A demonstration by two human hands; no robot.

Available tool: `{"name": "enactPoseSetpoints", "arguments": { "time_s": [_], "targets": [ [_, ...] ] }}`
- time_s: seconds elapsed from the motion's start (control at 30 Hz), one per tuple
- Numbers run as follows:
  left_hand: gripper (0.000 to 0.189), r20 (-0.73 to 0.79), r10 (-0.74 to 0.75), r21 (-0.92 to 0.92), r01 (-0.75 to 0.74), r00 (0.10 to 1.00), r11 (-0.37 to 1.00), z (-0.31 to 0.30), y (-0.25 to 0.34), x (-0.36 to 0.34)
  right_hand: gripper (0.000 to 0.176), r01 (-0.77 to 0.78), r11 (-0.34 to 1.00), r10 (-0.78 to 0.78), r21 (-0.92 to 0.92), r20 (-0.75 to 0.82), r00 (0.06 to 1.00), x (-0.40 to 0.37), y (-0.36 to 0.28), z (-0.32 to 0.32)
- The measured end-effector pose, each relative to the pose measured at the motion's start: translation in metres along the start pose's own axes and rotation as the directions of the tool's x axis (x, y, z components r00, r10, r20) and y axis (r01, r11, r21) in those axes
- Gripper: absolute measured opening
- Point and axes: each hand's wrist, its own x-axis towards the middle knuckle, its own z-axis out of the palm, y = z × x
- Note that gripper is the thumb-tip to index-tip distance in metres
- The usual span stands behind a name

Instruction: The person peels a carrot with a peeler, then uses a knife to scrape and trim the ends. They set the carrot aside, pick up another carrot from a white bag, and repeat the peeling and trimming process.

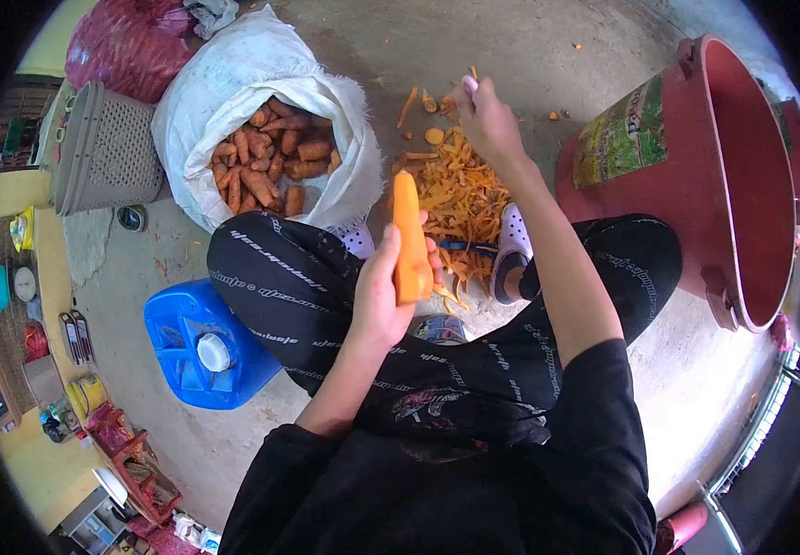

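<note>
My left hand (383, 289) is wrapped round a peeled carrot (409, 236), bright orange and smooth, held upright above my lap with its narrow end pointing away from me. Further out to the right, my right hand (491, 120) is closed over the far side of a heap of orange peelings (455, 194) on the floor. A small pale pink bit shows at its fingertips, but what it grips is too small and blurred to name. A few carrot end pieces (430, 102) lie beyond the heap, near that hand.
An open white sack (210, 83) of unpeeled carrots (270, 153) stands at the left. To the right is a large red tub (696, 176). A blue jerrycan (183, 338) sits by my left knee. Grey plastic baskets (113, 148) and a red mesh bag (127, 51) are further left.
</note>
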Motion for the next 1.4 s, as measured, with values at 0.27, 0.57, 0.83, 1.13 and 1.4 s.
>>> {"name": "enactPoseSetpoints", "arguments": {
  "time_s": [0.27,0.57,0.83,1.13,1.4],
  "targets": [
    [0.043,0.074,0.002,-0.190,0.012,0.997,0.982,-0.010,-0.003,0.009,0.025,-0.334,0.105,0.190,0.937,0.311,0.931,-0.074,-0.133,-0.087],
    [0.043,0.024,0.010,-0.197,-0.006,1.000,0.980,0.008,0.003,0.005,0.026,-0.409,0.021,0.123,0.912,0.404,0.907,-0.103,-0.147,-0.084],
    [0.038,-0.019,-0.014,-0.208,0.010,1.000,0.978,0.013,-0.007,0.005,0.027,-0.394,0.139,0.252,0.908,0.353,0.901,-0.096,-0.128,-0.078],
    [0.040,0.053,-0.054,0.004,0.054,0.997,0.999,-0.006,-0.016,-0.003,0.025,-0.416,0.152,0.237,0.897,0.375,0.896,-0.035,-0.092,-0.040],
    [0.055,0.156,-0.033,-0.003,0.034,0.987,0.999,0.000,-0.004,-0.007,0.038,-0.228,0.944,0.209,0.237,0.103,0.973,0.006,-0.007,0.044]
  ]
}}
